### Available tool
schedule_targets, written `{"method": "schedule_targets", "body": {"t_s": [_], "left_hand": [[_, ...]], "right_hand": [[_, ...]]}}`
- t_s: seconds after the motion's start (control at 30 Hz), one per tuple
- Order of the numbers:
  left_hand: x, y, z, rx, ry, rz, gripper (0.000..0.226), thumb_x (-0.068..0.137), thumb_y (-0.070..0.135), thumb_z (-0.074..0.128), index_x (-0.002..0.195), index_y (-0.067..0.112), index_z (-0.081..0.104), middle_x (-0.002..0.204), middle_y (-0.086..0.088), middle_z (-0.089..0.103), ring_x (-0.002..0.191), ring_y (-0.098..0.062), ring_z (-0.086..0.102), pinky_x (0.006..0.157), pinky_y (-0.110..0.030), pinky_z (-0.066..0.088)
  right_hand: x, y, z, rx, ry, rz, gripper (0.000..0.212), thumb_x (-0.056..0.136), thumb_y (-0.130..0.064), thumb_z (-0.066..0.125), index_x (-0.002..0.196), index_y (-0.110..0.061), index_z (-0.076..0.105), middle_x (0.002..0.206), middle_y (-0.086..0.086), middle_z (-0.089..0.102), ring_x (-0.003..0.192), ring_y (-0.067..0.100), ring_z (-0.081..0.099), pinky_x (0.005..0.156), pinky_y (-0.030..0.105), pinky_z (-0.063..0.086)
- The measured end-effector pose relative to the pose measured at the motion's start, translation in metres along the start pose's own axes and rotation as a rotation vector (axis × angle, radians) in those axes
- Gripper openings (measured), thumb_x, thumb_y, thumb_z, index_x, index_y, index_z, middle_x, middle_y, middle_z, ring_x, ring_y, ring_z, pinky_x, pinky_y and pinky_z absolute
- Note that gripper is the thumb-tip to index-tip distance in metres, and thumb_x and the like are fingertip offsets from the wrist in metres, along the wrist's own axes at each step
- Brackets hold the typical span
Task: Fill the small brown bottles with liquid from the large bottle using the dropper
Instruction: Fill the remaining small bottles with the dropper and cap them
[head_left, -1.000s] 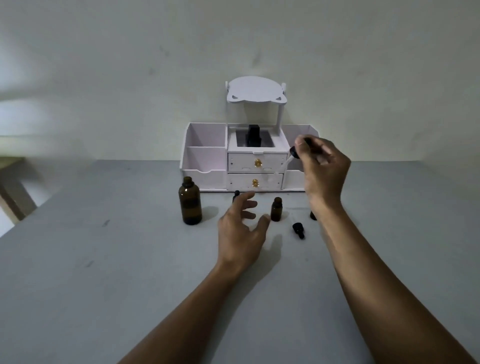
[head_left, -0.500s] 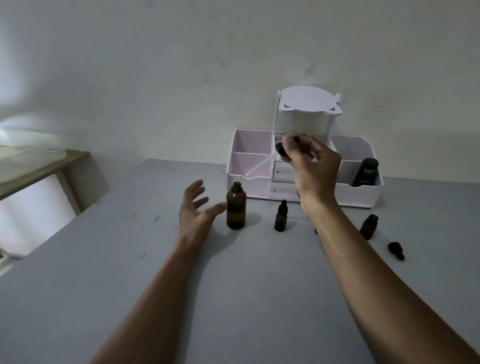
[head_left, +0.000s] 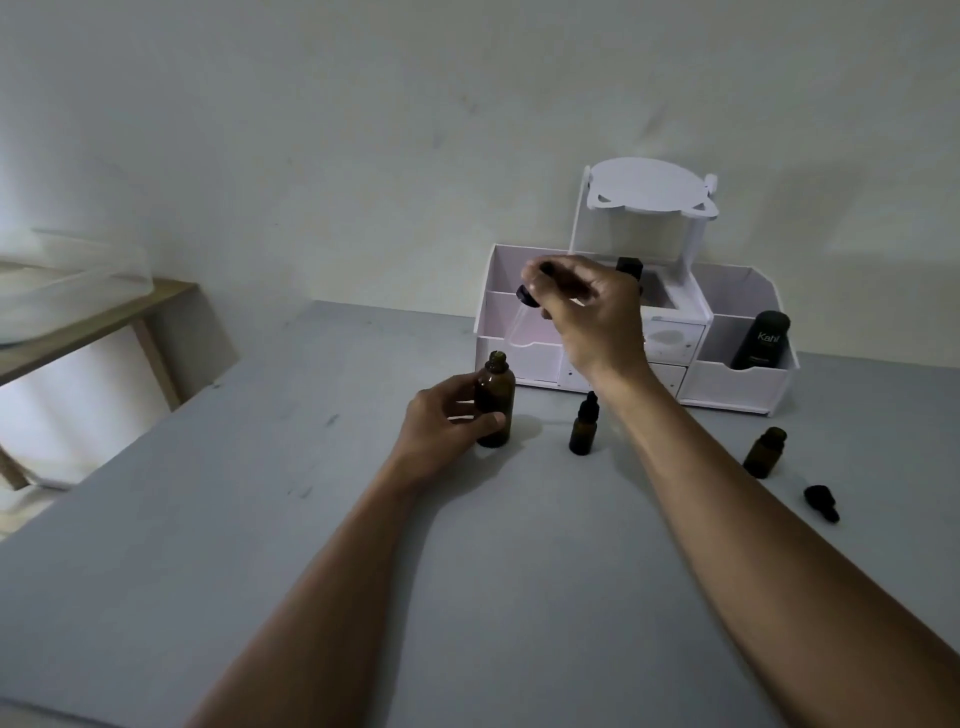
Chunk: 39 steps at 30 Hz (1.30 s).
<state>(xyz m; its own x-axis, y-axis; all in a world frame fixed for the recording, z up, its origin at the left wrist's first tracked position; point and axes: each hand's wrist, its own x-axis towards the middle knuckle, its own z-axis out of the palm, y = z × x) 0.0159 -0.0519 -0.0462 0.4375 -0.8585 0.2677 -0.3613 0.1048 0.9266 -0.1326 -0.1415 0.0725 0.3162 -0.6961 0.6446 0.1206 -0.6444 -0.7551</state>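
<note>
Dropper of clear glass with a black bulb (head_left: 523, 299) poised above the tall brown glass bottle (head_left: 496, 402).
The left hand (head_left: 447, 423) curled round the uncapped bottle on the grey table (head_left: 218, 493), likely to steady it; the right hand (head_left: 589, 312) pinched the bulb, tube slanting toward the neck. A capped small brown bottle (head_left: 583, 428) and an open small brown bottle (head_left: 763, 453) stood to the right, apparently awaiting filling.

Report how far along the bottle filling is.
Done: the large bottle is uncapped, and one small bottle is open, its cap beside it. In hand: the left hand grips the large bottle while the right hand holds the dropper over its mouth. Left: draw liquid and fill; the other small bottle is capped. Levels aren't visible.
</note>
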Motion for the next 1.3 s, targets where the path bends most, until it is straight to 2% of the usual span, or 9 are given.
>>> {"method": "schedule_targets", "body": {"t_s": [0.17,0.3,0.4,0.57,0.67,0.9,1.03,1.17,1.3], "left_hand": [[0.001,0.001,-0.001,0.011,-0.011,-0.002,0.055,0.08,0.009,0.082,0.132,0.017,0.066,0.112,-0.002,0.075,0.093,0.003,0.072,0.079,-0.013,0.055],[0.001,0.002,-0.001,0.012,-0.02,-0.017,0.052,0.081,0.013,0.082,0.131,0.015,0.067,0.113,-0.001,0.075,0.1,-0.006,0.072,0.08,-0.013,0.054],[0.001,0.001,-0.001,0.025,-0.027,-0.023,0.053,0.082,0.02,0.082,0.132,0.017,0.066,0.116,0.002,0.074,0.101,-0.007,0.071,0.083,-0.017,0.054],[0.001,0.002,-0.001,0.054,-0.037,-0.032,0.056,0.084,0.026,0.081,0.136,0.017,0.063,0.119,0.003,0.07,0.099,-0.005,0.068,0.08,-0.013,0.05],[0.0,0.002,-0.002,0.049,-0.035,-0.034,0.055,0.083,0.025,0.081,0.135,0.017,0.064,0.12,0.002,0.072,0.101,-0.006,0.069,0.082,-0.015,0.051],[0.0,0.002,-0.004,0.046,-0.034,-0.023,0.051,0.082,0.023,0.082,0.13,0.019,0.067,0.113,0.008,0.073,0.089,0.011,0.068,0.072,-0.004,0.05],[0.0,0.002,-0.004,0.046,-0.036,-0.009,0.051,0.082,0.025,0.082,0.131,0.019,0.067,0.117,0.007,0.074,0.097,0.004,0.07,0.076,-0.009,0.053],[-0.001,0.002,-0.004,0.034,-0.041,-0.022,0.052,0.082,0.025,0.082,0.132,0.019,0.066,0.12,0.004,0.073,0.104,-0.007,0.071,0.088,-0.023,0.055],[-0.001,0.002,-0.004,0.023,-0.049,-0.038,0.055,0.081,0.022,0.083,0.133,0.02,0.066,0.12,0.004,0.073,0.103,-0.007,0.071,0.098,-0.034,0.056]], "right_hand": [[0.0,0.012,0.015,-0.061,-0.184,0.068,0.019,0.09,-0.016,0.072,0.106,-0.007,0.075,0.089,-0.002,0.074,0.076,-0.005,0.069,0.07,0.011,0.053],[-0.013,0.032,0.021,-0.112,-0.248,0.152,0.019,0.089,-0.022,0.073,0.103,-0.01,0.077,0.092,0.001,0.077,0.08,0.004,0.072,0.076,0.015,0.056],[-0.018,0.039,0.022,-0.127,-0.239,0.182,0.019,0.089,-0.024,0.074,0.103,-0.012,0.078,0.095,-0.001,0.077,0.086,0.008,0.073,0.081,0.016,0.056],[-0.02,0.042,0.025,-0.196,-0.186,0.149,0.018,0.088,-0.024,0.074,0.101,-0.012,0.078,0.092,-0.006,0.073,0.081,-0.001,0.067,0.069,0.001,0.048],[-0.02,0.04,0.028,-0.212,-0.143,0.13,0.015,0.088,-0.019,0.075,0.097,-0.008,0.079,0.083,-0.007,0.069,0.075,-0.001,0.064,0.064,0.0,0.046],[-0.019,0.037,0.031,-0.238,-0.114,0.096,0.011,0.085,-0.015,0.077,0.086,-0.005,0.079,0.073,-0.008,0.065,0.068,0.003,0.062,0.06,0.003,0.046],[-0.019,0.037,0.032,-0.254,-0.105,0.105,0.011,0.086,-0.017,0.076,0.087,-0.007,0.079,0.076,-0.007,0.067,0.069,0.002,0.064,0.062,0.004,0.047],[-0.019,0.033,0.031,-0.215,-0.111,0.16,0.014,0.088,-0.022,0.074,0.096,-0.012,0.078,0.086,-0.006,0.072,0.076,0.006,0.071,0.072,0.014,0.056],[-0.003,0.015,0.026,-0.117,-0.069,0.179,0.019,0.088,-0.027,0.074,0.102,-0.014,0.077,0.089,-0.004,0.077,0.08,0.004,0.073,0.077,0.019,0.057]]}}
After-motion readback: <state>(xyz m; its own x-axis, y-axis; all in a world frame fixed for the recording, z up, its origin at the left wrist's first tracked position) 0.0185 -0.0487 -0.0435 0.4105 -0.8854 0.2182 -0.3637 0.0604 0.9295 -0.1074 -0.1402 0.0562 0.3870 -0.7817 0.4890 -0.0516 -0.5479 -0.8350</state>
